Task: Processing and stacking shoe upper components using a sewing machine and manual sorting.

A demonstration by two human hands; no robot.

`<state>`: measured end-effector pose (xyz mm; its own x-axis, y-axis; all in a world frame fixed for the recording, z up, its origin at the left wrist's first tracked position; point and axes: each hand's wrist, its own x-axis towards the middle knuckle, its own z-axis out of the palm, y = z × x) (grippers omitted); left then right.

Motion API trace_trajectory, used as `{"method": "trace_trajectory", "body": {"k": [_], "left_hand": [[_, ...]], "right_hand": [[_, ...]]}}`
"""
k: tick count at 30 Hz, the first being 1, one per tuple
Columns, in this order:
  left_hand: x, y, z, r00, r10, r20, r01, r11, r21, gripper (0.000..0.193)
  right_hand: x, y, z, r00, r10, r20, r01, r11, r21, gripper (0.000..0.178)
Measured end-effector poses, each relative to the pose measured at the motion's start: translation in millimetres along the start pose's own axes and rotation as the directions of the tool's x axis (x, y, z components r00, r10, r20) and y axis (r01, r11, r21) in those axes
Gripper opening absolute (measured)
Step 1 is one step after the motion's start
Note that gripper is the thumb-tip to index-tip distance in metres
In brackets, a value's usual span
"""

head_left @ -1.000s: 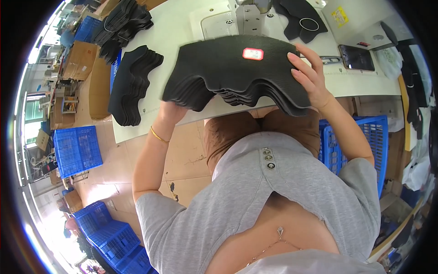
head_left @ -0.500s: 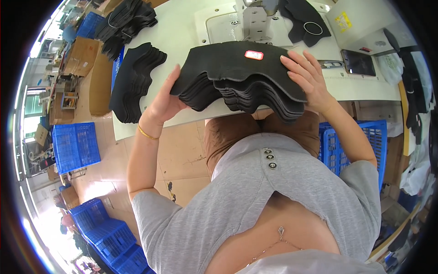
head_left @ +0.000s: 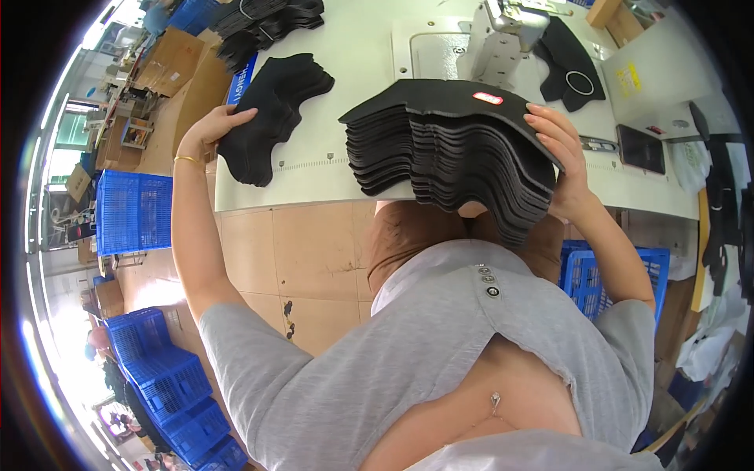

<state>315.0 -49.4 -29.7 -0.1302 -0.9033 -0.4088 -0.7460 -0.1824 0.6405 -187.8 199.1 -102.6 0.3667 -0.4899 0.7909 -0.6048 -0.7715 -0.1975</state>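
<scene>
A thick stack of black, wavy-edged cut pieces [head_left: 463, 145] lies at the table's front edge and overhangs it, its layers fanned toward me. A small red-and-white label [head_left: 488, 98] is stuck on its top piece. My right hand [head_left: 569, 161] is closed on the stack's right end, fingers on top, thumb hidden. To the left, a thinner stack of similar black pieces [head_left: 276, 110] lies on the table. My left hand [head_left: 208, 132] grips its left edge, thumb on top and the other fingers partly hidden at its side.
A sewing machine [head_left: 506, 47] stands behind the big stack on the white table [head_left: 314, 173]. Black pieces with a white ring [head_left: 580, 83] and a phone [head_left: 641, 149] lie to the right. More black bundles [head_left: 267, 27] sit far left. Blue crates [head_left: 135, 212] stand on the floor.
My left hand has left the big stack and moved left onto the thinner stack. The big stack's layers now show more spread. My right hand still holds its right end. The view has shifted.
</scene>
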Motion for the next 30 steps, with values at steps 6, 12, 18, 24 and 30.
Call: {"method": "trace_trajectory", "body": {"k": [6,12,18,24,30], "left_hand": [[1.2,-21.3,6.5,0.891,-0.088,0.445,0.199,0.958,-0.208,0.055],[-24.5,-45.4,18.5,0.916,-0.125,0.381,0.245,0.927,-0.285,0.053],[-21.5,-82.3,-13.3,0.950,-0.163,0.267,0.274,0.845,-0.459,0.057],[-11.0,-78.0,-14.7,0.996,-0.076,-0.044,0.062,0.961,-0.269,0.066],[-30.8,-34.3,0.4,0.470,0.746,-0.472,-0.155,0.597,0.787,0.055]], "right_hand": [[52.5,-6.0,9.8,0.984,-0.168,-0.059,0.169,0.985,0.016,0.082],[81.8,-17.5,49.9,0.961,0.252,-0.116,-0.212,0.936,0.280,0.094],[127.1,6.1,113.4,0.893,0.430,-0.136,-0.341,0.842,0.418,0.096],[89.6,41.7,138.6,0.963,-0.261,0.061,0.268,0.946,-0.184,0.080],[76.5,20.2,92.5,0.965,-0.075,0.252,0.078,0.997,-0.001,0.073]]}}
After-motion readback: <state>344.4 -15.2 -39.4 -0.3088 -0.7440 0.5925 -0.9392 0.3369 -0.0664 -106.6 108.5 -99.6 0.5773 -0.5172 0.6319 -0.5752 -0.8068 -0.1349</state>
